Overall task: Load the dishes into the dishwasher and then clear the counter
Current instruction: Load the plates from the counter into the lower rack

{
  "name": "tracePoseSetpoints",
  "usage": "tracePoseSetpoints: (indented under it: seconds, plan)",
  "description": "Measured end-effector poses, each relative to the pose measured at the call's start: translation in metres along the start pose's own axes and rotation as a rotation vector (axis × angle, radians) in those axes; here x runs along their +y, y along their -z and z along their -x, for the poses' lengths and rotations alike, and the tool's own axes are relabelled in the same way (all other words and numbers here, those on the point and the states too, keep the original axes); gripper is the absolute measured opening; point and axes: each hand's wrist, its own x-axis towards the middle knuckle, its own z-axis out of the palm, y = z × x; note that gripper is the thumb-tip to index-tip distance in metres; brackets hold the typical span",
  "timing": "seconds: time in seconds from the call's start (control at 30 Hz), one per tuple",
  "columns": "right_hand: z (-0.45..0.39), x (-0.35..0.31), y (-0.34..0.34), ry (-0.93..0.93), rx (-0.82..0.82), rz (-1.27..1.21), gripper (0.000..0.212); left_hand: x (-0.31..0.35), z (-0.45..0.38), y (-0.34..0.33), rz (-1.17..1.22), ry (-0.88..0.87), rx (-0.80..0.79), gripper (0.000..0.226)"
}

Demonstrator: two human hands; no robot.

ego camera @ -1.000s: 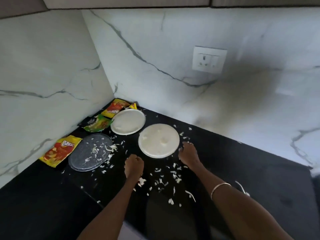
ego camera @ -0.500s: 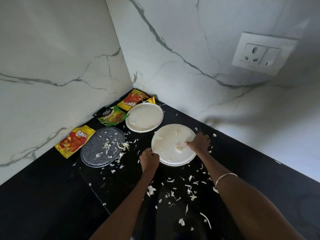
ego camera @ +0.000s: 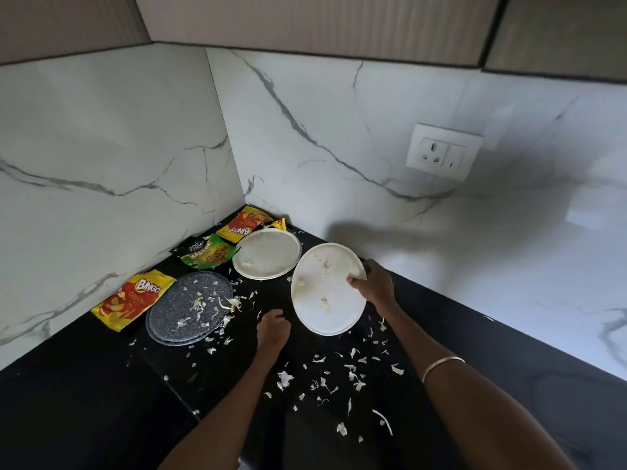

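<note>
Near edge of counter: the black counter (ego camera: 84,401) runs out of view at the bottom; both forearms reach in over it.
Scraps: pale vegetable scraps (ego camera: 353,374) are scattered over the near middle of the counter, thickest between the two arms.
Open room: the near left part of the counter and the stretch along the right wall are bare dark surface.
Left hand: the left hand (ego camera: 273,329) is over the counter's middle with fingers curled in, just beside the tilted plate's lower rim; whether it pinches a scrap, I cannot tell.
Right hand: the right hand (ego camera: 375,284) grasps the right rim of the tilted white plate (ego camera: 327,290), thumb on its upper face.
Tilted white plate: its right side is raised off the counter, face turned up and left; a few bits of food stick to it.
Grey speckled plates: grey speckled plates (ego camera: 190,307) lie flat and stacked left of the left hand, with scraps on top.
Second white plate: a second white plate (ego camera: 267,253) lies flat towards the back corner, near the tilted one but apart from it.
Packets: a Bingo packet (ego camera: 130,298) lies at the left wall, touching the grey plates; a green packet (ego camera: 207,252) and another Bingo packet (ego camera: 246,223) sit in the back corner.
Far wall: a white socket (ego camera: 442,150) is set in the marble wall.
</note>
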Motion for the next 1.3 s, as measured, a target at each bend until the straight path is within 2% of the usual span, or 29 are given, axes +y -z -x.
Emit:
tracePoseSetpoints:
  seconds: [0.13, 0.37, 0.73, 0.8, 0.9, 1.1, 1.3]
  plan:
    - [0.046, -0.024, 0.023, 0.126, 0.124, 0.000, 0.033, -0.008, 0.021, 0.018, -0.022, -0.026, -0.003, 0.043]
    - [0.147, -0.022, 0.067, 0.065, 0.320, -0.059, 0.037, -0.028, 0.069, 0.045, -0.095, -0.129, -0.043, 0.042]
    - [0.345, 0.058, 0.138, -0.078, 0.545, -0.072, 0.045, -0.055, 0.220, 0.004, -0.219, -0.487, -0.240, 0.035]
    - [0.408, 0.087, 0.160, -0.121, 0.601, -0.096, 0.042, -0.064, 0.277, -0.008, -0.243, -0.582, -0.321, 0.035]
    - [0.456, 0.111, 0.172, -0.127, 0.639, -0.122, 0.042, -0.076, 0.317, -0.015, -0.245, -0.648, -0.332, 0.036]
    - [0.614, 0.183, 0.197, -0.183, 0.705, -0.127, 0.042, -0.158, 0.448, -0.026, -0.247, -0.734, -0.345, 0.037]
    - [0.761, 0.250, 0.201, -0.309, 0.686, -0.062, 0.042, -0.262, 0.569, -0.030, -0.364, -0.639, -0.500, 0.040]
